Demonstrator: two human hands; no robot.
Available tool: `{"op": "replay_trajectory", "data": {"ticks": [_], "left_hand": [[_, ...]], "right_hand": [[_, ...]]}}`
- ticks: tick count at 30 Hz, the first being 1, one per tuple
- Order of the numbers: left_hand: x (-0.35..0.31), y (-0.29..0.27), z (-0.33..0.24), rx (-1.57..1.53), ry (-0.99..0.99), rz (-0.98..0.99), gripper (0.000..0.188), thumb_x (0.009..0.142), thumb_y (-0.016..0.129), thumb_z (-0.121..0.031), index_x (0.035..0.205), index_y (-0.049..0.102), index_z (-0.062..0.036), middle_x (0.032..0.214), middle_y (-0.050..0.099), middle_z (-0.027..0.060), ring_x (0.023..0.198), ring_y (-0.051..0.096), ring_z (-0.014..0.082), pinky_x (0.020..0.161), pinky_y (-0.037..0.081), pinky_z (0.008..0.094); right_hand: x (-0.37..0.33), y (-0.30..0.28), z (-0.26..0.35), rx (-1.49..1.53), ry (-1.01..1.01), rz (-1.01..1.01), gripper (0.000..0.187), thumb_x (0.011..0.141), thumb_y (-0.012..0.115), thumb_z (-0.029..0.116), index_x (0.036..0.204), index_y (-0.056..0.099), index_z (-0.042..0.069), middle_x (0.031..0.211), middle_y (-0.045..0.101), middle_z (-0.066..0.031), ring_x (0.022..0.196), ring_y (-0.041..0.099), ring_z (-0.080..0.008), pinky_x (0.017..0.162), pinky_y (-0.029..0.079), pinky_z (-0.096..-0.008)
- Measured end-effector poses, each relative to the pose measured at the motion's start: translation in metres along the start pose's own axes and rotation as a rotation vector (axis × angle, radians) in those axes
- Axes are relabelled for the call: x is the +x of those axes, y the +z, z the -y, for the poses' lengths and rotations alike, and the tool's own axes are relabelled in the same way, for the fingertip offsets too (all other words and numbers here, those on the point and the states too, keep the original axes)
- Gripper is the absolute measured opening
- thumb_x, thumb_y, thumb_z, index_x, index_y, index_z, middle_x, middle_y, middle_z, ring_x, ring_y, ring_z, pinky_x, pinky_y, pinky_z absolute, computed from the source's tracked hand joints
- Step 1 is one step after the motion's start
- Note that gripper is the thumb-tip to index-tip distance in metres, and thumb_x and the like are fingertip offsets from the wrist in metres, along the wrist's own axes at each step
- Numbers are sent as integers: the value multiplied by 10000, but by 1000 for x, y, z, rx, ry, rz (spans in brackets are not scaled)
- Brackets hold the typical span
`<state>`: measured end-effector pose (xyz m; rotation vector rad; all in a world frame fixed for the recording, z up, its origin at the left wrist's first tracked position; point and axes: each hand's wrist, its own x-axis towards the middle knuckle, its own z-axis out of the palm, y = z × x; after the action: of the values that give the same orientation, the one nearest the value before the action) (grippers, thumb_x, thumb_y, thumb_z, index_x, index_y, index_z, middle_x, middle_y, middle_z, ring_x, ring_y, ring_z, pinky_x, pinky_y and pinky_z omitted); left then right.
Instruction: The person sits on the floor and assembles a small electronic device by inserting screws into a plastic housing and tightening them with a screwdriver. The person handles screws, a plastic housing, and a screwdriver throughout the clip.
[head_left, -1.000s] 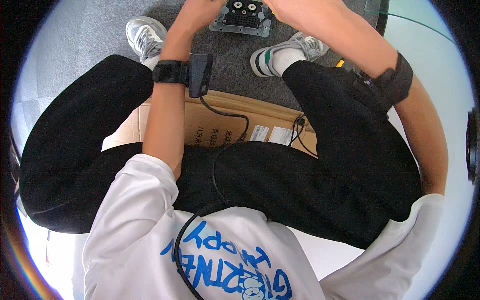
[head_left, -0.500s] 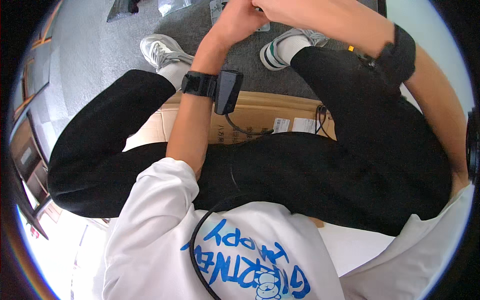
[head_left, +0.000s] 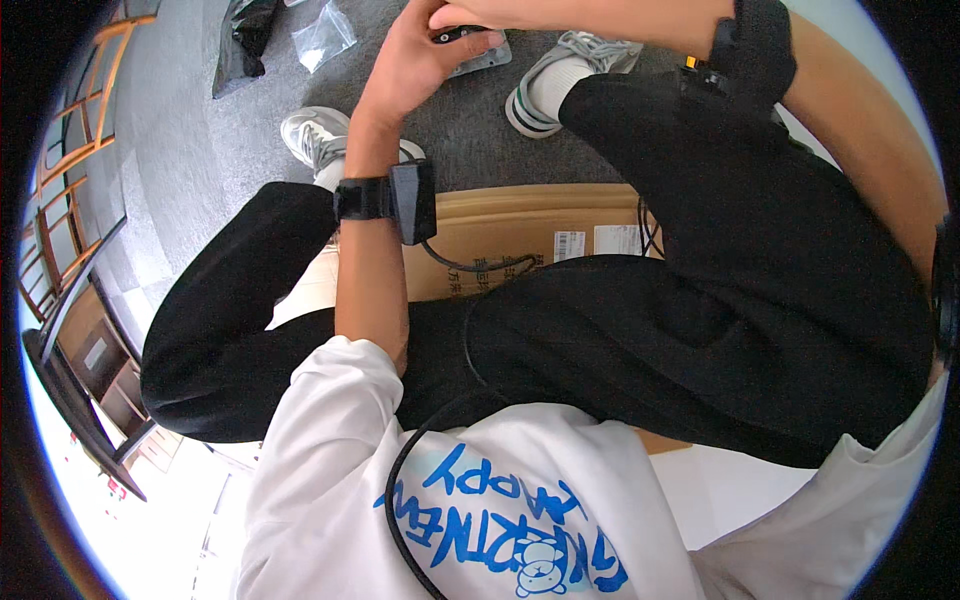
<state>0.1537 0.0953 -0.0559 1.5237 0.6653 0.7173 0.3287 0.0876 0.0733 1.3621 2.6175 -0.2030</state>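
My left hand point(head_left: 412, 62) is at the top edge, its thumb stretched over a small black piece point(head_left: 455, 36) with round silvery spots. The fingers close around that piece, whose kind I cannot make out. My right hand point(head_left: 470, 13) meets it from the right, fingertips curled in against the left hand; the frame's edge cuts it off, and what it pinches is hidden. Just beyond the left thumb a flat grey plate with small holes point(head_left: 492, 56) shows, partly covered by the hand. A black strap with a box point(head_left: 412, 203) sits on my left wrist, another strap point(head_left: 750, 50) on my right.
A black plastic bag point(head_left: 243, 45) and a clear bag point(head_left: 325, 38) lie on the grey carpet point(head_left: 190, 110). Flattened cardboard point(head_left: 520, 210) lies between my bent legs, with a cable over it. My shoes point(head_left: 315, 135) rest beyond. Wooden chairs point(head_left: 75, 150) stand at the left.
The view has shifted, bringing the bags and chairs further in. My left hand has turned, so its thumb and the black piece now show. Both hands remain together.
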Motion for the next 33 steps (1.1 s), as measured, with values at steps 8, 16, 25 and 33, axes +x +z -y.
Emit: {"op": "replay_trajectory", "data": {"ticks": [8,16,25,33], "left_hand": [[-3,-19,31,-90,-26,-27,264,955,717,-17,1212,657,5,1160,709,60,1083,666,144,930,538,305],[-1,3,7,-16,-81,-26,484,924,727,12,1369,539,-17,1291,639,67,1139,629,152,992,516,323],[-2,-1,-6,-256,-76,-3,444,964,644,60,1372,495,-32,1271,625,55,1158,622,152,1012,504,319],[0,8,-6,-139,-142,16,391,966,657,34,1345,570,0,1191,682,71,1085,656,150,931,544,304]], "right_hand": [[-20,-1,6,-10,-186,-226,267,845,694,232,1028,763,51,921,762,-172,839,756,-337,734,608,-448],[-11,-2,1,-71,-30,-17,210,875,668,217,883,802,55,885,768,-165,821,753,-329,699,597,-463],[-15,-3,-3,-22,-34,-22,266,864,699,219,1033,709,14,904,755,-203,824,756,-351,693,593,-449],[-23,-3,0,-56,5,-109,334,882,695,290,1049,677,1,864,748,-193,784,748,-359,678,591,-461]]}}
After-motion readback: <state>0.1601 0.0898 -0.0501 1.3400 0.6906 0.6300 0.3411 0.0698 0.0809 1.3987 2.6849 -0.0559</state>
